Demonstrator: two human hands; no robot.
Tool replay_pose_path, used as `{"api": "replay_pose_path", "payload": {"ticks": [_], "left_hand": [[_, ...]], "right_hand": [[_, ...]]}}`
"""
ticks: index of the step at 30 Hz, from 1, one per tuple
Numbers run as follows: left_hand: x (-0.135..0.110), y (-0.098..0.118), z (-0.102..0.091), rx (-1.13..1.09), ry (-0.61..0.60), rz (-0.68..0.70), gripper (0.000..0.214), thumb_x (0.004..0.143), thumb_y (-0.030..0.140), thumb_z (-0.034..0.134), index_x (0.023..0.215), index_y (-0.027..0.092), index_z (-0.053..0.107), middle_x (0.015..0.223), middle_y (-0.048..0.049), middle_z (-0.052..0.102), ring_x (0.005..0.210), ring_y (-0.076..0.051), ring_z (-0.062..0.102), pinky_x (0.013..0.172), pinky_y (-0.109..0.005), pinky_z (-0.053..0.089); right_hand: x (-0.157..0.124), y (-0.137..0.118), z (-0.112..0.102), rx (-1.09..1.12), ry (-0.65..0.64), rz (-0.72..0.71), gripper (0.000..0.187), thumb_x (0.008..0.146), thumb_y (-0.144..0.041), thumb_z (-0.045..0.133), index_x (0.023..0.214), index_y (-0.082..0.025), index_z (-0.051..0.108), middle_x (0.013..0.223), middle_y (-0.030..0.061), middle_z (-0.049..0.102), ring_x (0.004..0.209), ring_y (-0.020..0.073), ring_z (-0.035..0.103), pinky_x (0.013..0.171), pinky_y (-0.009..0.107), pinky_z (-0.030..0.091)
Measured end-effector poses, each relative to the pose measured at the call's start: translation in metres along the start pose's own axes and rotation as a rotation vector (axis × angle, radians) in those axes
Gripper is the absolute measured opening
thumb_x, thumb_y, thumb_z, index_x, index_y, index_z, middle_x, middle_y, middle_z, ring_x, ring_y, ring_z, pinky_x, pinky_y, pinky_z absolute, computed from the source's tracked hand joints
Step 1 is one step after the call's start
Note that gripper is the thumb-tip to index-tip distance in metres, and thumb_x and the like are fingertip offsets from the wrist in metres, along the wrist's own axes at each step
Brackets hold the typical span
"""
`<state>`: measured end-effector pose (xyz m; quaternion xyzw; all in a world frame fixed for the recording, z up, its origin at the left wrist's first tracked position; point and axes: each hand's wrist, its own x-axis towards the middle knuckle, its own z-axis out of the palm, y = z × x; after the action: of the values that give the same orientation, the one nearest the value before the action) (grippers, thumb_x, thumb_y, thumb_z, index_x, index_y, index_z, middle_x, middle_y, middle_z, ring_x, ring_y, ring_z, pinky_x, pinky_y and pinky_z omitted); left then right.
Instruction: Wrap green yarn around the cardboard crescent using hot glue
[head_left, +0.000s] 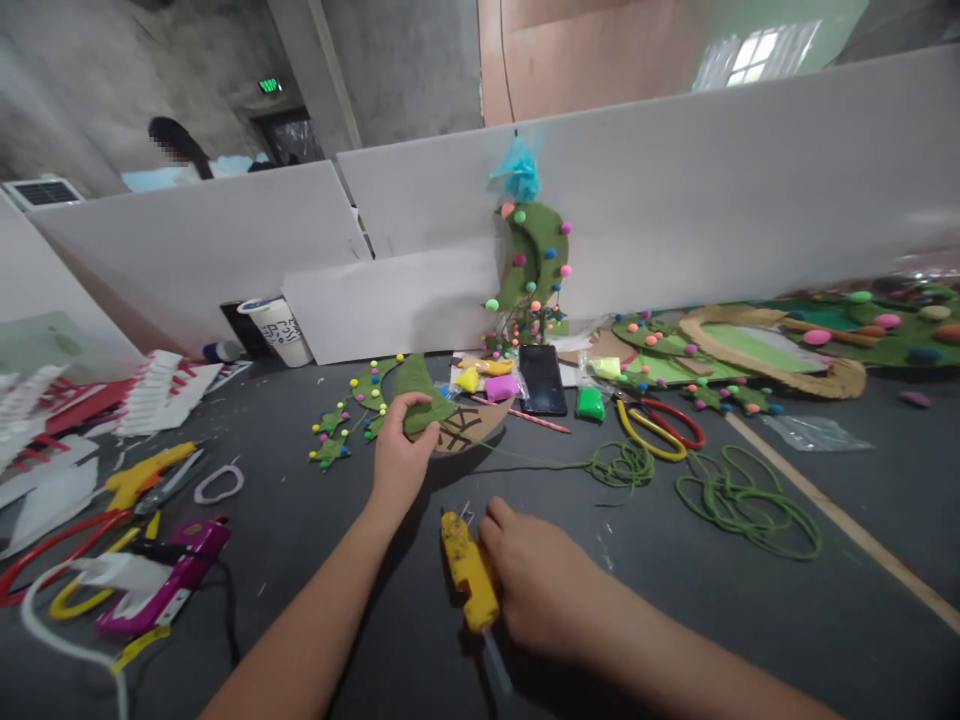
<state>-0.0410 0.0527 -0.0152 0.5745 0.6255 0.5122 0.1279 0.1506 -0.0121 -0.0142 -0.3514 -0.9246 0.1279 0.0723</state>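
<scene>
My left hand (405, 450) is closed on a crescent-shaped piece of cardboard (476, 425) partly covered in green felt (415, 382), its bare part marked with dark lines. A green cord (536, 462) runs from near this piece to a loose coil on the right. My right hand (536, 575) has its fingers curled at the side of a yellow hot glue gun (469, 575), whose handle is hidden by the hand. The gun's nozzle points away from me, and a clear glue stick (496, 662) sticks out of its back.
A purple glue gun (172, 580) and red-handled scissors (60, 550) lie at left. Yellow and red scissors (667, 430), coiled green cord (750, 505), a phone (543, 380) and clay packs (590, 403) lie ahead. A decorated green crescent (551, 255) stands against the white partition (675, 200).
</scene>
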Motion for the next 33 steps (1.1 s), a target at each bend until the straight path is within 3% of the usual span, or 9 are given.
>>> {"api": "replay_pose_path", "payload": {"ticks": [3, 6, 9, 12, 17, 23, 28, 33], "left_hand": [[0.001, -0.002, -0.004, 0.005, 0.014, 0.01, 0.024, 0.071, 0.016, 0.058, 0.094, 0.021, 0.058, 0.093, -0.0009, 0.061, 0.086, -0.018, 0.059, 0.079, -0.029, 0.046], [-0.005, -0.006, -0.002, -0.016, 0.013, -0.001, 0.024, 0.071, 0.017, 0.058, 0.095, 0.02, 0.058, 0.094, -0.0023, 0.06, 0.088, -0.019, 0.059, 0.079, -0.031, 0.047], [-0.016, -0.007, 0.002, -0.051, -0.02, -0.01, 0.025, 0.073, 0.019, 0.058, 0.098, 0.02, 0.057, 0.093, -0.0023, 0.061, 0.083, -0.018, 0.06, 0.074, -0.029, 0.049], [-0.027, -0.005, 0.005, -0.076, -0.035, -0.015, 0.024, 0.073, 0.02, 0.06, 0.098, 0.021, 0.058, 0.097, -0.0022, 0.06, 0.087, -0.018, 0.06, 0.076, -0.029, 0.048], [-0.036, -0.003, 0.006, -0.098, -0.046, -0.051, 0.025, 0.075, 0.019, 0.062, 0.099, 0.022, 0.058, 0.1, -0.0018, 0.059, 0.089, -0.018, 0.059, 0.078, -0.029, 0.047], [-0.039, 0.001, 0.008, -0.093, -0.025, -0.068, 0.023, 0.076, 0.02, 0.062, 0.099, 0.022, 0.059, 0.098, -0.0014, 0.06, 0.091, -0.018, 0.059, 0.084, -0.031, 0.045], [-0.041, 0.002, 0.008, -0.081, -0.033, -0.072, 0.023, 0.075, 0.02, 0.063, 0.098, 0.022, 0.059, 0.097, -0.0016, 0.06, 0.09, -0.019, 0.059, 0.082, -0.031, 0.046], [-0.041, 0.004, 0.009, -0.095, -0.034, -0.088, 0.023, 0.075, 0.02, 0.063, 0.097, 0.022, 0.059, 0.097, -0.0021, 0.061, 0.091, -0.02, 0.06, 0.083, -0.032, 0.047]], "right_hand": [[-0.004, 0.014, -0.031, 0.276, 0.01, 0.019, 0.005, 0.076, -0.022, 0.058, 0.079, -0.018, 0.056, 0.084, 0.0032, 0.06, 0.063, 0.014, 0.055, 0.052, 0.025, 0.035], [0.0, 0.031, -0.049, 0.417, 0.131, 0.053, 0.007, 0.077, -0.022, 0.06, 0.077, -0.018, 0.054, 0.079, 0.0019, 0.06, 0.066, 0.0142, 0.054, 0.056, 0.025, 0.039], [0.009, 0.046, -0.04, 0.581, 0.384, 0.012, 0.011, 0.085, -0.028, 0.055, 0.091, -0.019, 0.056, 0.094, 0.004, 0.063, 0.079, 0.0167, 0.058, 0.069, 0.028, 0.046], [0.012, 0.053, -0.014, 0.684, 0.562, 0.071, 0.013, 0.086, -0.031, 0.053, 0.095, -0.022, 0.058, 0.091, 0.0025, 0.065, 0.08, 0.0178, 0.061, 0.074, 0.03, 0.049], [0.004, 0.05, 0.014, 0.62, 0.55, 0.186, 0.016, 0.08, -0.033, 0.058, 0.069, -0.023, 0.054, 0.063, -0.0003, 0.057, 0.054, 0.0159, 0.054, 0.053, 0.028, 0.046], [0.006, 0.045, 0.006, 0.494, 0.607, 0.154, 0.021, 0.081, -0.028, 0.053, 0.062, -0.021, 0.049, 0.059, 0.001, 0.055, 0.054, 0.0156, 0.052, 0.053, 0.028, 0.043], [0.008, 0.044, 0.0, 0.447, 0.532, 0.109, 0.022, 0.081, -0.025, 0.049, 0.061, -0.021, 0.041, 0.054, -0.0009, 0.048, 0.047, 0.0119, 0.044, 0.047, 0.026, 0.037], [0.006, 0.043, 0.005, 0.451, 0.464, 0.151, 0.023, 0.081, -0.028, 0.047, 0.061, -0.021, 0.039, 0.057, 0.001, 0.049, 0.049, 0.0134, 0.045, 0.049, 0.027, 0.037]]}}
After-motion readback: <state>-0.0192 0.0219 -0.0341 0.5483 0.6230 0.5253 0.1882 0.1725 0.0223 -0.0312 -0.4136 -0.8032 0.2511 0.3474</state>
